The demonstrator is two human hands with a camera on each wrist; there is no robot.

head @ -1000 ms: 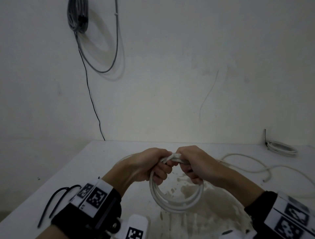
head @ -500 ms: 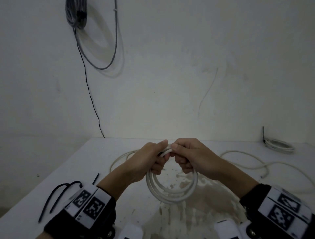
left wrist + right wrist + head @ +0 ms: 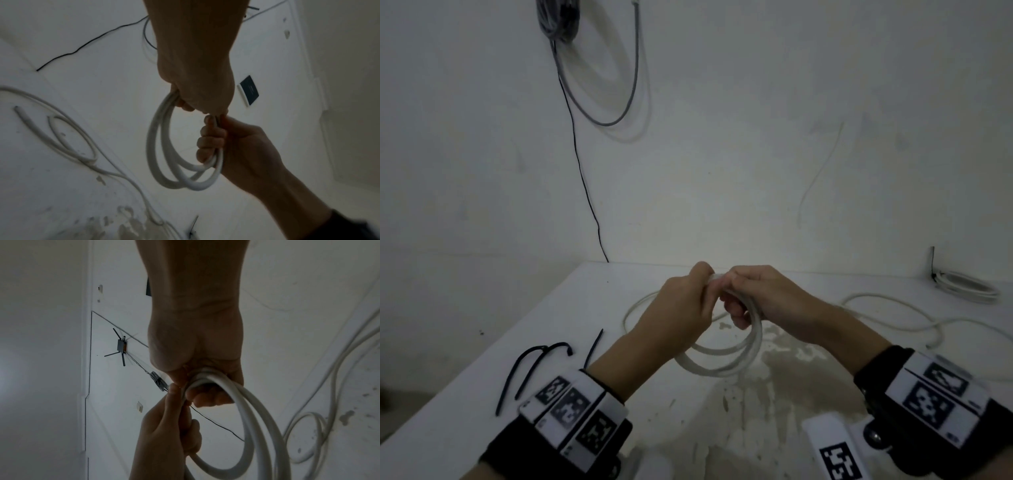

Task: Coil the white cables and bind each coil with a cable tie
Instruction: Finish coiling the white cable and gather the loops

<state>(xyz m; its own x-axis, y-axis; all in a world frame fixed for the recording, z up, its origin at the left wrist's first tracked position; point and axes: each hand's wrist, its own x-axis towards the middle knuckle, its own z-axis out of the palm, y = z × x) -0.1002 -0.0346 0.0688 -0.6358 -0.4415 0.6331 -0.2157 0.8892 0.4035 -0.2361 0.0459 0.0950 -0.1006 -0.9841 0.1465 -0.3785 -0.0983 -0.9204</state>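
We grip the white cable coil (image 3: 726,359) with left hand (image 3: 681,305) and right hand (image 3: 763,298), fingers curled round it, above the stained white table (image 3: 774,394); black cable ties (image 3: 534,363), apparently loose, lie at its left edge.

You have lifted the coiled white round cable (image 3: 726,356) higher off the white table (image 3: 482,387), your left hand (image 3: 681,305) and right hand (image 3: 763,294) closing together at its top.

The top of the white coil (image 3: 726,359) is hidden inside both fists; the black cable ties (image 3: 530,370) are blurred.
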